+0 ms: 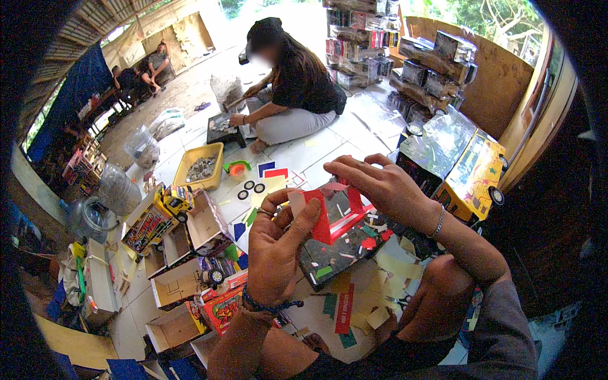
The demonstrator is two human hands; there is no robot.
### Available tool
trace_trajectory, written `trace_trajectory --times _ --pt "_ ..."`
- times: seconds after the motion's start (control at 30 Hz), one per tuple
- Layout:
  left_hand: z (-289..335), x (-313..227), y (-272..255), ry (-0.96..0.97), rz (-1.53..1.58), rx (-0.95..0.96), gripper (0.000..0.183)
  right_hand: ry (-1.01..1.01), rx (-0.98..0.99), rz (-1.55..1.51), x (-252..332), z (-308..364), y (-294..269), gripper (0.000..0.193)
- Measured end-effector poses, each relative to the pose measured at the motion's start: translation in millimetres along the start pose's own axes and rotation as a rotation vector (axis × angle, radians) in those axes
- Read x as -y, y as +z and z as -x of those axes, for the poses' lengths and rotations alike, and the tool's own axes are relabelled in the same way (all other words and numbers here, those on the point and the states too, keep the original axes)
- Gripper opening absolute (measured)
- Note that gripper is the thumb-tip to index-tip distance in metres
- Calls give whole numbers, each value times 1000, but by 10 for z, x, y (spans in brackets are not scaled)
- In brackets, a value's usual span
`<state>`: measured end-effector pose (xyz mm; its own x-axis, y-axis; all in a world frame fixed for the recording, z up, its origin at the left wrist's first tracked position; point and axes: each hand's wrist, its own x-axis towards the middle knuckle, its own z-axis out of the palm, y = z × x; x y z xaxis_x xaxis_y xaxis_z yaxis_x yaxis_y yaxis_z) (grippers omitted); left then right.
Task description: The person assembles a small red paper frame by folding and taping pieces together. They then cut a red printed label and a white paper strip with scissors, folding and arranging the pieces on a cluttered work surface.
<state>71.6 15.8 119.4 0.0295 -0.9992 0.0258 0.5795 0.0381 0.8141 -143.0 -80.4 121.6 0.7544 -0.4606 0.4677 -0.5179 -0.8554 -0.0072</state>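
My left hand [282, 237] grips the left end of a red open frame [329, 218], thumb in front and fingers behind. A pale flap stands at that end of the frame. Palm down, my right hand [386, 187] lies over the frame's far right upright, fingers stretched out and apart. Its thumb is hidden, and whether it touches the frame is unclear. Under the frame, a dark board [326, 256] carries red, green and white scraps. Beyond my left hand are small black wheels [251, 188] with pale hubs.
Open wooden boxes [177, 285] and a toy truck [158, 218] crowd the left. A yellow basin [217, 166] holds small grey pieces. Scissors [398, 299] lie by my knee. Ahead, a seated person [294, 88] works at a low stand. A yellow toy truck [472, 177] stands right.
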Motion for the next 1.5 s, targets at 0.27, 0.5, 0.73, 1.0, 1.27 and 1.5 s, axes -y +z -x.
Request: trace_trajectory --times 0.27,0.5,0.73,1.0,1.27,1.5 --pt "0 -12 6 5 -21 -4 28 -3 -6 35 4 -1 -2 62" --pt "2 -28 18 -35 -10 47 24 -6 -13 25 40 -7 -35 58" --pt "8 -23 -19 -54 5 96 26 -26 -20 52 61 0 -58 65" --pt "14 -27 -12 -39 8 61 27 0 -33 69 -11 32 -35 69" --pt "31 -95 -23 -35 26 61 27 150 -150 97 -223 74 3 55" --pt "92 -97 -3 263 -352 86 24 611 -238 -1156 -34 32 -82 39"
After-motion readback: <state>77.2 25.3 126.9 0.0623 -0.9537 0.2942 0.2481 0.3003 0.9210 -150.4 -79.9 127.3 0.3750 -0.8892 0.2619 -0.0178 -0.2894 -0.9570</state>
